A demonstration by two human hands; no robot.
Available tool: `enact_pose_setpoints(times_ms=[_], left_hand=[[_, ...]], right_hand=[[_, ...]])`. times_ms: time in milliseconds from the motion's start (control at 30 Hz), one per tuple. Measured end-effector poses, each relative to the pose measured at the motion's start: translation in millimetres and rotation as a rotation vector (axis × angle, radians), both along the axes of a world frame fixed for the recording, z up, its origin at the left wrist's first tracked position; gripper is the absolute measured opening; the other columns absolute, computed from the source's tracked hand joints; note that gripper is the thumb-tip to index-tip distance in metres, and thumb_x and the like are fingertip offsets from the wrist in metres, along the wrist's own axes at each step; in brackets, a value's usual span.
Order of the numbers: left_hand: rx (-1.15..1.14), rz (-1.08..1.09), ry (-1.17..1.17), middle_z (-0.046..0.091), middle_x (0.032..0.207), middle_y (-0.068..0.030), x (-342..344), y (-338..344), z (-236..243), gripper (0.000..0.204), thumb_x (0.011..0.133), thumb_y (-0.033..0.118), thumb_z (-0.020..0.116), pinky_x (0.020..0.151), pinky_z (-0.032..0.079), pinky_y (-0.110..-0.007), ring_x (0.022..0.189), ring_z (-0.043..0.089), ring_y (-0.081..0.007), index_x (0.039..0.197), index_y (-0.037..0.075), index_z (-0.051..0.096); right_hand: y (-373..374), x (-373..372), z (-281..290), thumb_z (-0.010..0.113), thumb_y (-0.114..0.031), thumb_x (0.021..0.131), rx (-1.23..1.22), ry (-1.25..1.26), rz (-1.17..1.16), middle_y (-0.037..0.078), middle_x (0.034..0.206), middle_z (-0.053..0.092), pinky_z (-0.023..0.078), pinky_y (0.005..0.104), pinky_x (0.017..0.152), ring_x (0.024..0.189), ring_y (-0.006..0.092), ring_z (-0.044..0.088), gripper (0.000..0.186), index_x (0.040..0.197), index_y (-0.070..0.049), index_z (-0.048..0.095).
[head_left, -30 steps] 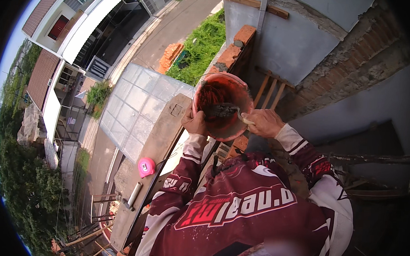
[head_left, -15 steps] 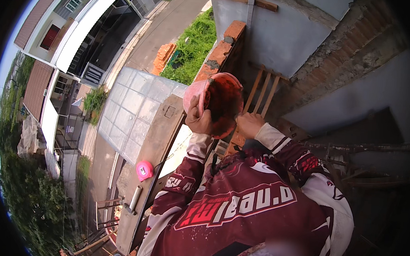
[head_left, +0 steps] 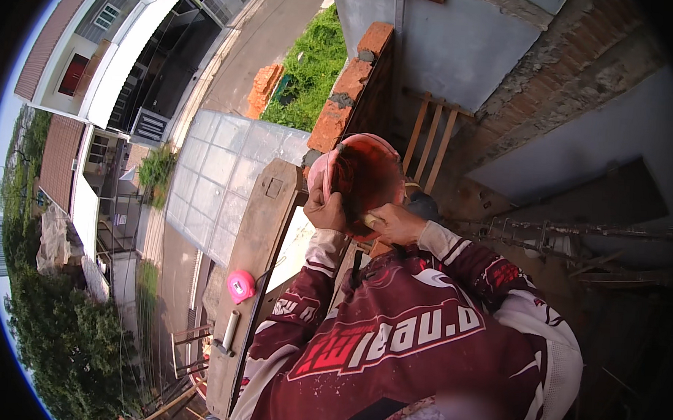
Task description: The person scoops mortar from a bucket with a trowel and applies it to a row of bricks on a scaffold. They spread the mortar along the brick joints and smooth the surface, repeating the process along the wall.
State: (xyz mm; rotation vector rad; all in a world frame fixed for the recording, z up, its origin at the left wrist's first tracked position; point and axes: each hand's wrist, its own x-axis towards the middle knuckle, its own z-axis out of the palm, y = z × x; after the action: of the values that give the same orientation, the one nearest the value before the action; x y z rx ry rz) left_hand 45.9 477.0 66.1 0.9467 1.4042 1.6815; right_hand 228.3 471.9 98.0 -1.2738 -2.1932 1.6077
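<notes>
An orange-red bucket (head_left: 366, 158) is tilted in front of me beside a brick course, its stained inside facing up. My left hand (head_left: 326, 206) grips its left rim with curled fingers. My right hand (head_left: 397, 224) is closed on the pale handle of a trowel (head_left: 372, 218) at the bucket's lower right; the blade is not clearly visible. Bricks with lumps of grey mortar (head_left: 336, 119) run away from the bucket along the narrow wall.
At left are a wooden plank (head_left: 265, 199) with a pink tape measure (head_left: 241, 287) and a pale tube (head_left: 230, 330), beside a drop to the street. At right are grey walls (head_left: 459, 49), wooden slats (head_left: 430, 143) and rods (head_left: 548, 229) below.
The bucket and both hands have moved lower in the view, and more of the brick course shows. The dark mixture and trowel blade, plain earlier in the bucket, are no longer distinct.
</notes>
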Motion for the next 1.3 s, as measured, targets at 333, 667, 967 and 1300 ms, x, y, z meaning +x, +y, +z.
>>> enact_pose_setpoints(times_ms=[333,667,967,1300], left_hand=[[-0.477,0.351,-0.361,0.065,0.073,-0.0064,3.3,32.7,-73.1,0.009,0.071,0.001,0.062,0.057,0.047,-0.028,0.06,0.057,-0.0152,0.079,-0.004,0.063],[-0.696,0.401,-0.451,0.059,0.066,-0.0048,14.2,-1.8,-138.4,0.01,0.07,-0.002,0.065,0.056,0.046,-0.029,0.056,0.054,-0.0157,0.067,0.0,0.057],[-0.819,0.485,-0.449,0.062,0.073,-0.0078,40.9,-17.0,-120.3,0.007,0.072,0.001,0.062,0.055,0.05,-0.031,0.06,0.06,-0.0193,0.078,-0.003,0.059],[-0.846,0.638,-0.584,0.064,0.084,-0.0126,83.9,37.2,-77.8,0.017,0.073,0.005,0.06,0.062,0.055,-0.038,0.071,0.065,-0.0254,0.087,-0.005,0.059]], right_hand=[[55.4,74.2,6.3,0.049,-0.013,0.098,-0.383,0.2,-0.239,0.003,0.08,0.061,0.049,0.0232,0.054,0.058,0.0074,0.059,0.034,0.125,0.003,0.059],[240.7,111.6,-29.2,0.069,-0.016,0.086,-0.249,0.206,-0.399,0.004,0.076,0.064,0.048,0.025,0.053,0.056,0.0079,0.057,0.028,0.104,0.005,0.065],[514.9,142.0,-75.7,0.063,-0.019,0.089,-0.401,0.218,-0.501,0.01,0.076,0.065,0.05,0.0278,0.045,0.054,0.0155,0.061,0.027,0.097,0.007,0.063],[648.2,156.4,-161.4,0.055,-0.022,0.095,-0.643,0.569,-0.734,0.014,0.084,0.065,0.053,0.0273,0.048,0.06,0.0168,0.062,0.037,0.116,0.008,0.052]])
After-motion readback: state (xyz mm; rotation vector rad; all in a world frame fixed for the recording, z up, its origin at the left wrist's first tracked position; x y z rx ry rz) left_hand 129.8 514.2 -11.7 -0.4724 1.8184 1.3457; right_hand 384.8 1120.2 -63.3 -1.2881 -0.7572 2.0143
